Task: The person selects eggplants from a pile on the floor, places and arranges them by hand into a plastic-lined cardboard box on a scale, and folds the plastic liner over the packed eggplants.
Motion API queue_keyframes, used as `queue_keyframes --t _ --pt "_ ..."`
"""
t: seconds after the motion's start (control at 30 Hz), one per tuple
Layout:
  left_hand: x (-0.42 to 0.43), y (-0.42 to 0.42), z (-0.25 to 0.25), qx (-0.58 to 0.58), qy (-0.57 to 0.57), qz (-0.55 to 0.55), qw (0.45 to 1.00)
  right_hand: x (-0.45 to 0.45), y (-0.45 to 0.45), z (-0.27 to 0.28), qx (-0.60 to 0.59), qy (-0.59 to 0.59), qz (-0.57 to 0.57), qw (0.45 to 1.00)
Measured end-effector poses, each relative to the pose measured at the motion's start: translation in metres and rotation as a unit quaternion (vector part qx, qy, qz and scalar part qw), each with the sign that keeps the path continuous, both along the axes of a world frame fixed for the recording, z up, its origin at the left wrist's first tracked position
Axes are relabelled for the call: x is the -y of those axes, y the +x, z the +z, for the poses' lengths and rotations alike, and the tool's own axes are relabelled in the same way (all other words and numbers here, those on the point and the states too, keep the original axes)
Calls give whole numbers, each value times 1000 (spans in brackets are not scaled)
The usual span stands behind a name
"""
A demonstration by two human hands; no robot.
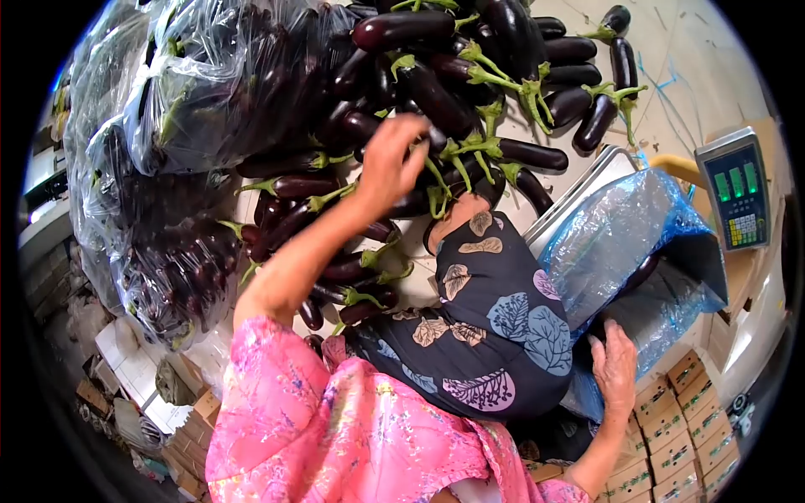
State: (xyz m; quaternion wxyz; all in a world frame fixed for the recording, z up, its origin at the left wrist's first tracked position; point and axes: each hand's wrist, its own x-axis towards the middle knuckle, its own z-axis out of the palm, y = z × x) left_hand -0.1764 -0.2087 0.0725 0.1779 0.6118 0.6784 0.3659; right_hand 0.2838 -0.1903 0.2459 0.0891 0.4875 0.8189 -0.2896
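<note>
My left hand (392, 163) is over a heap of eggplants (436, 96), thumb and fingers apart and a little blurred. Dark eggplants with green stems lie right beside its fingertips; I see none held. At the right, my right hand (616, 360) closes on the near edge of a blue-tinted clear plastic bag (608, 222), though its fingertips are partly hidden. The bag gapes around a dark opening, and part of one eggplant (641, 272) shows inside it. My knee in leaf-patterned trousers (503, 335) lies between the two hands.
Large clear plastic sacks of eggplants (201, 92) stand at the left. A digital scale display (734, 189) with green digits is at the right, near a metal-edged platform (579, 193). Stacked small cartons (671, 427) fill the lower right. Loose eggplants (595, 121) lie on the tiled floor (662, 50).
</note>
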Motion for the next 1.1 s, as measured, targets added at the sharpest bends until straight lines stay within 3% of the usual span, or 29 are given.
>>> queue_keyframes --t 0.07,0.13,0.33,0.43,0.47,0.57,0.6,0.73,0.8,0.93,1.1 --pt "56 21 -27 -31 -31 -39 998 -4 -10 7 35 -29 -11 999" --pt "88 46 -41 -70 -134 -44 988 -4 -11 6 30 -19 1 999" --pt "70 89 -67 4 -272 103 957 -4 -17 14 42 -27 -20 999" --pt "75 75 -66 26 -225 73 971 -1 -14 14 46 -31 -28 998" --pt "74 66 -70 26 -126 64 990 2 -12 13 49 -34 -31 998" --pt "67 42 -38 300 -262 128 908 3 -7 12 45 -34 -33 998" --pt "66 35 -26 323 -294 134 890 2 -7 12 43 -33 -32 998" --pt "66 -10 -2 384 -236 130 883 3 -5 11 46 -30 -39 998" --pt "48 -28 37 409 -256 152 862 2 -7 10 49 -36 -40 997" --pt "40 -59 68 425 -283 85 856 -1 -8 12 49 -37 -36 997" --pt "34 -89 77 346 -350 -19 870 2 -10 13 44 -10 -22 999"
